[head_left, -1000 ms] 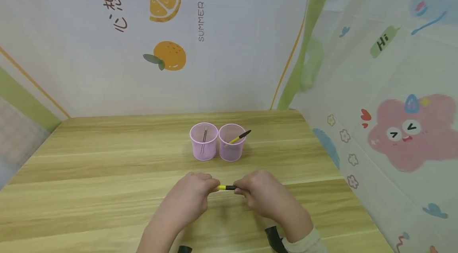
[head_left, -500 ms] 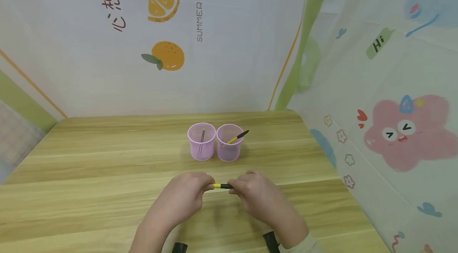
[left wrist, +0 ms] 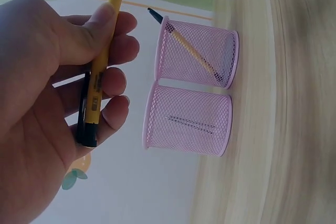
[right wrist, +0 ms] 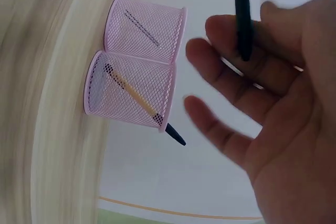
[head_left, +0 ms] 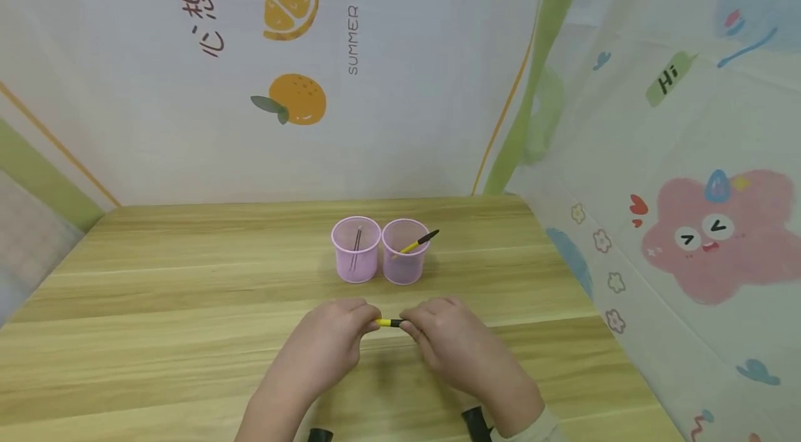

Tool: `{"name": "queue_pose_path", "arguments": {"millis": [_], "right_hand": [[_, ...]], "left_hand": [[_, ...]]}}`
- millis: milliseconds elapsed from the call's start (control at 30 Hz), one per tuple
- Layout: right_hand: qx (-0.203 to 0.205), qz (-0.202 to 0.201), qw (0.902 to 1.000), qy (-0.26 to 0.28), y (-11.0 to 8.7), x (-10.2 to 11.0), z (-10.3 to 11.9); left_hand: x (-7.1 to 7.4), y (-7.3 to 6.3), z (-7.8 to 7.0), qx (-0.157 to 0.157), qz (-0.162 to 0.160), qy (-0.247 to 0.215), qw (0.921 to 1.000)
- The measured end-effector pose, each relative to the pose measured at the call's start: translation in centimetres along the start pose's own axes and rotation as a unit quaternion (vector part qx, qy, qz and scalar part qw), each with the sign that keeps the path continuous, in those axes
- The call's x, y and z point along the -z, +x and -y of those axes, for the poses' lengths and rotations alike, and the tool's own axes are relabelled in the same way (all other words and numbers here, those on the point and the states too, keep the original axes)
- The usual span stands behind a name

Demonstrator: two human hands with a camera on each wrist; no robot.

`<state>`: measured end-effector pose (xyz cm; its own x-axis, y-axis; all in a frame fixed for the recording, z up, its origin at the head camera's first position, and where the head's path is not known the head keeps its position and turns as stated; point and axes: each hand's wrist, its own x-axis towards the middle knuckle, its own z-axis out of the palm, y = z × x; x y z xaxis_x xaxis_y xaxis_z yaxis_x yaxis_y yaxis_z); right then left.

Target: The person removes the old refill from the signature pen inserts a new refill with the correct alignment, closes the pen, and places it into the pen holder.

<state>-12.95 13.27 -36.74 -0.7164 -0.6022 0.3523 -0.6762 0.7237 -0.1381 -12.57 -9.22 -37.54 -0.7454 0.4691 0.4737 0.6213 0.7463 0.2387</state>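
Observation:
A yellow and black pen lies level between the two hands, above the table and in front of the cups. My left hand holds its yellow barrel, thumb pressed along it and fingers curled behind; the black clip shows in the left wrist view. At the other end, my right hand has thumb and forefinger at the black end, which lies over the forefinger in the right wrist view. Its other fingers are loosely bent and spread.
Two pink mesh cups stand side by side on the wood-grain table. Thin dark rods lean in the left cup; another yellow and black pen sticks out of the right cup. A printed cloth hangs behind.
The hands have drawn slightly closer together, and the right fingers now cover more of the pen's black end. The cups stay put; the view shifts slightly.

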Motion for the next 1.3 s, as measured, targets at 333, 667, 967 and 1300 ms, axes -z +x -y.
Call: {"name": "queue_pose_path", "arguments": {"millis": [333, 667, 967, 1300], "right_hand": [[0.002, -0.032, 0.9994, -0.015, -0.3, -0.2, -0.2], [0.024, -0.098, 0.9949, -0.004, -0.4, -0.6, -0.6], [0.018, -0.094, 0.9953, -0.008, -0.6, -1.0, -0.4], [0.019, -0.081, 0.9964, -0.013, -0.5, -1.2, -0.2]], "left_hand": [[-0.4, 0.0, -0.2, -0.018, -0.018, 0.016, 0.9995], [-0.6, 0.1, -0.4, -0.03, -0.026, 0.019, 0.999], [-0.7, -0.1, -0.5, -0.018, -0.022, 0.024, 0.9993], [-0.6, -0.2, -0.5, -0.017, -0.037, 0.032, 0.9987]]}}
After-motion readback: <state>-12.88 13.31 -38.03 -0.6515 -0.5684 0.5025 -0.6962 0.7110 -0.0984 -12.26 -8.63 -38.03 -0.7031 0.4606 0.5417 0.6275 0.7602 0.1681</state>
